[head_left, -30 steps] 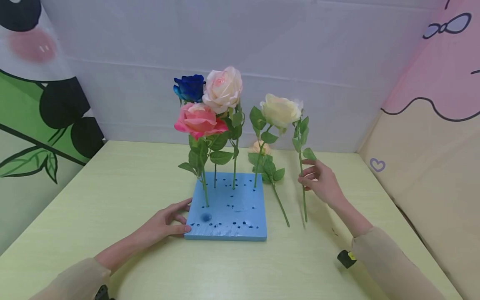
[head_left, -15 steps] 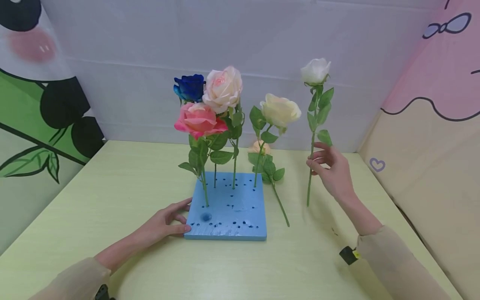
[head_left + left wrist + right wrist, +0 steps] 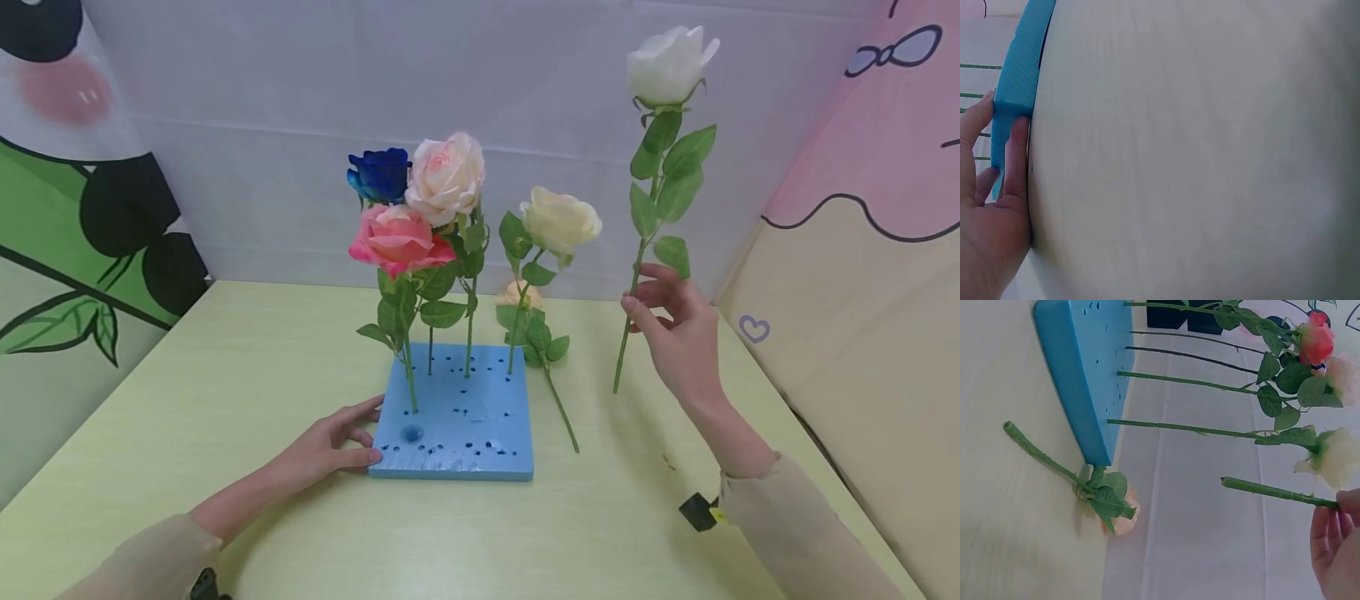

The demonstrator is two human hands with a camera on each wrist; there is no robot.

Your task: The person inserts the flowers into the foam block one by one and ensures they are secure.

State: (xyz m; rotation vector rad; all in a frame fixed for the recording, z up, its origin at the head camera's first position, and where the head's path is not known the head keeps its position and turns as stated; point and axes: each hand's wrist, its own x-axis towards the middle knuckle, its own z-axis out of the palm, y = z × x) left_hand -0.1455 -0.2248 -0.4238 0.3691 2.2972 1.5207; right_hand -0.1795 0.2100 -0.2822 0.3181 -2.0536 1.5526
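My left hand (image 3: 341,437) rests against the left edge of a blue foam board (image 3: 487,425), its thumb at the near corner and its other fingers spread along the side. My right hand (image 3: 678,333) pinches the stem of a white rose (image 3: 667,67) between thumb and fingers. The rose stands upright, raised to the right of the board; its bare lower stem (image 3: 1266,489) shows in the right wrist view. Upright in the board are a blue rose (image 3: 378,175), a pale pink rose (image 3: 446,179), a deep pink rose (image 3: 401,240) and a cream rose (image 3: 561,221).
A peach rose (image 3: 521,296) lies on the table (image 3: 300,533), just right of the board, its stem towards me. Many small holes and one larger hole (image 3: 412,434) mark the board's top. A pale cloth wall (image 3: 262,200) rises behind.
My right hand has lifted the white rose up and to the right, bringing its bloom out from behind the cream rose. My left hand and the board have stayed put.
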